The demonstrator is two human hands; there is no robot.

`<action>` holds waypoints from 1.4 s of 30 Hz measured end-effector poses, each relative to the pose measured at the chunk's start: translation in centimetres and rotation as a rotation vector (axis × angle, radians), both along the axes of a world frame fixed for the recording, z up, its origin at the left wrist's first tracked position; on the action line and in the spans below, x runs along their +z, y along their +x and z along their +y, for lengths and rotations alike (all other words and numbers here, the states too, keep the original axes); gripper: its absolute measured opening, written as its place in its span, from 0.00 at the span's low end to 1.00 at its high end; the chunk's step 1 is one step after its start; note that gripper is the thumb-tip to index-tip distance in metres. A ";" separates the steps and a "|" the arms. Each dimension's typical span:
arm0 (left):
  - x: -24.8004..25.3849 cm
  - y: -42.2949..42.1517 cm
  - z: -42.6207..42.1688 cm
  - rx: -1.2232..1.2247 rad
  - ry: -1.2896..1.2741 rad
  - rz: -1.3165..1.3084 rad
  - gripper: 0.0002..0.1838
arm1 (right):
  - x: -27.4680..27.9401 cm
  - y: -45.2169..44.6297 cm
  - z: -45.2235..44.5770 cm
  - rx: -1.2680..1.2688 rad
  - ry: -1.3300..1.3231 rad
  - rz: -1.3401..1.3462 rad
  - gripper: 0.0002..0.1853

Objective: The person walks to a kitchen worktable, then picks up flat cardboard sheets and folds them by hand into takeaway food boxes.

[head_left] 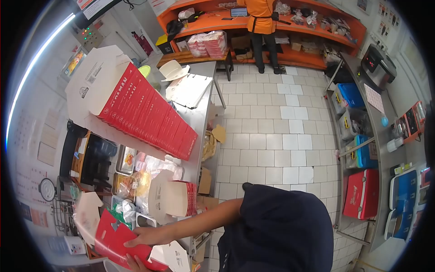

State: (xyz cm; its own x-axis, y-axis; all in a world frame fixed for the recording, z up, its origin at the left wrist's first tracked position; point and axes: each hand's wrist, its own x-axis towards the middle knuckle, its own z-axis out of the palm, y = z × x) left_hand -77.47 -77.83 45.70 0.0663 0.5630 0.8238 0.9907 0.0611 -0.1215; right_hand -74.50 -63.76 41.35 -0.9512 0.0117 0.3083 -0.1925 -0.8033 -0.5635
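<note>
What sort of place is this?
Probably a takeaway kitchen or food-packing area: a tall stack of nested red-and-white cartons, a steel worktable, and what looks like an electric cooker on the metal counter at right.

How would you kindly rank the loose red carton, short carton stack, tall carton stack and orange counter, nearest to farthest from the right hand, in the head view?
1. Loose red carton: touching the right hand.
2. Short carton stack: just beyond.
3. Tall carton stack: farther up the table.
4. Orange counter: far background.
</note>
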 end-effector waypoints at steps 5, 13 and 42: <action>0.3 1.5 -0.3 0.139 0.030 -0.069 0.22 | 1.1 0.0 -1.3 -0.243 0.040 -0.162 0.27; 0.1 0.7 -2.2 0.219 0.025 -0.155 0.21 | 1.7 0.3 -0.8 -0.214 0.122 0.027 0.28; 1.3 1.8 -0.9 0.263 -0.056 0.012 0.23 | -1.9 -1.7 -1.4 -0.656 0.454 -0.234 0.21</action>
State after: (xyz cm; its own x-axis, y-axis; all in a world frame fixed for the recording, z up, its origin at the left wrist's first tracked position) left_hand -75.71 -78.69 47.05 -0.0789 0.6071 0.7907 0.9399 0.3095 -0.1438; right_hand -76.22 -65.14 39.47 -0.8346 0.5086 0.2116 -0.3802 -0.2536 -0.8895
